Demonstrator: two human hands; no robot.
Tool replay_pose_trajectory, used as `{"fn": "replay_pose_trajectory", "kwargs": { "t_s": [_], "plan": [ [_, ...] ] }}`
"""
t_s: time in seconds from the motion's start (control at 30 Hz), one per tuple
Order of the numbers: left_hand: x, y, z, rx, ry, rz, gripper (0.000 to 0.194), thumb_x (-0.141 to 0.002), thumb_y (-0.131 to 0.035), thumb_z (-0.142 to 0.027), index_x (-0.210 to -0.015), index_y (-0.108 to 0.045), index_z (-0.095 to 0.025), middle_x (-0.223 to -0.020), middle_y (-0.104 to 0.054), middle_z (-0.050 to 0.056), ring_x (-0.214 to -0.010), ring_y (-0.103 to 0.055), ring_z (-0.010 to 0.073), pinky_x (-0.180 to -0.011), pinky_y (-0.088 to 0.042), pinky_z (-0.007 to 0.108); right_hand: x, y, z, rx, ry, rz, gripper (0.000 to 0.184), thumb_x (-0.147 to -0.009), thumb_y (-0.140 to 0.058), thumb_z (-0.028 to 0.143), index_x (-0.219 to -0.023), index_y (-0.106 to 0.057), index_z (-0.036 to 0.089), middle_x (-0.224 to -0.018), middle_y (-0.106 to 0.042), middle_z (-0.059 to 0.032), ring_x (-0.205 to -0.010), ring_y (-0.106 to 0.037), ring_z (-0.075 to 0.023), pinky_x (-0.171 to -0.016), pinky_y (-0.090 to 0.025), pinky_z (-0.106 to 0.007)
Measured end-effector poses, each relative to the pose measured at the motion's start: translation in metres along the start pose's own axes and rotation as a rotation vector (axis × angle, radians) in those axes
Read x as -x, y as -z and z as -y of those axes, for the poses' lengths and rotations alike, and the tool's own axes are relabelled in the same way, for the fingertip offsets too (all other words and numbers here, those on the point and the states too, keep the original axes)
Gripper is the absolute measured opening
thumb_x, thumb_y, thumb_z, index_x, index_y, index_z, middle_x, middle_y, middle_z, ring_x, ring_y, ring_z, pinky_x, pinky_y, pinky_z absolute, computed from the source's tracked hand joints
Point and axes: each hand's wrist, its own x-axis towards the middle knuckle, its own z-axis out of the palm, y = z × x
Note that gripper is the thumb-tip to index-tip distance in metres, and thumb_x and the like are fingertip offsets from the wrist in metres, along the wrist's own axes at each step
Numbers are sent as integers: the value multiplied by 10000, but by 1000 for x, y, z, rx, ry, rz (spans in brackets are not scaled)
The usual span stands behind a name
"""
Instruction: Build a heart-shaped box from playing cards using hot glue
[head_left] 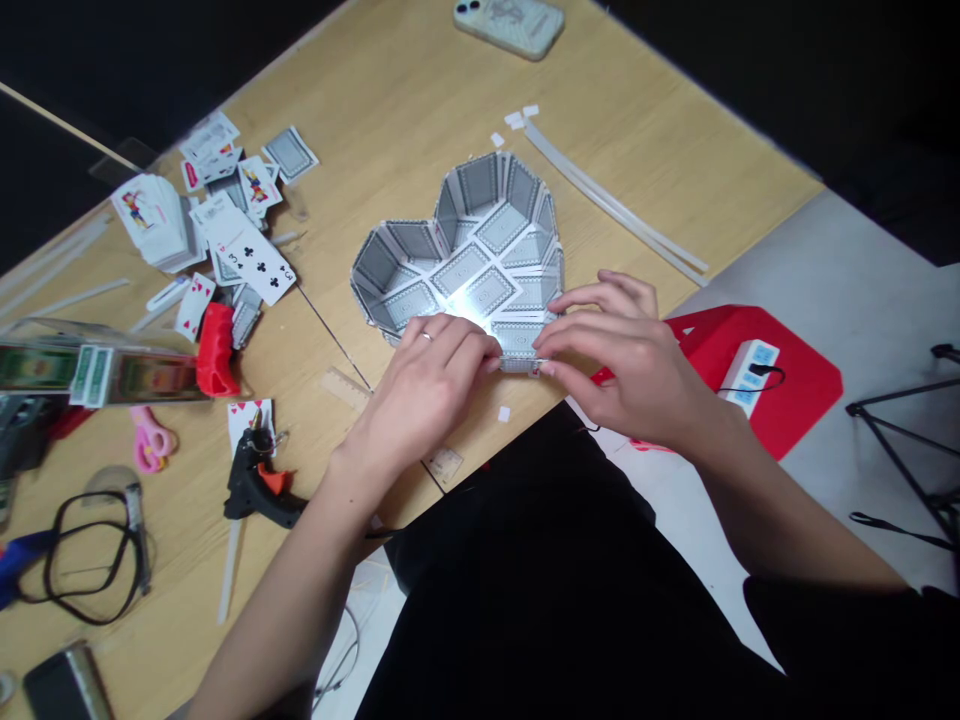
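Observation:
A heart-shaped box made of playing cards (465,275) lies on the table, its grey patterned card backs lining the floor and walls. My left hand (435,375) rests at its near edge, thumb and fingers closed on the near wall. My right hand (615,350) pinches the same wall close to the pointed end, thumb outside and fingertips over the rim. The stretch of wall between both hands shows; what lies under the left fingers is hidden.
Loose playing cards (251,250) spread at the left, near a red tool (217,350). A black glue gun (259,475), pink scissors (152,440) and a looped black cable (94,560) lie nearer. White strips (611,195) and a phone (510,25) are beyond the box. A power strip (750,375) sits right.

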Motion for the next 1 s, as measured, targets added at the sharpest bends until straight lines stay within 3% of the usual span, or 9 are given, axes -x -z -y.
{"fn": "replay_pose_trajectory", "kwargs": {
  "t_s": [1.0],
  "plan": [
    [5, 2, -2, -24, 2, 4, 117, -1142, -593, -282, -1193, -642, -189, -1105, -777, 92, -1007, -688, 257, -907, -501, 410, 0, 0, 0, -11, -25, 9, 145, -963, -669, 172, -968, -756, 289, -1014, -848, 0, -1242, -741, -294, -1294, -350, -609]
  ]
}}
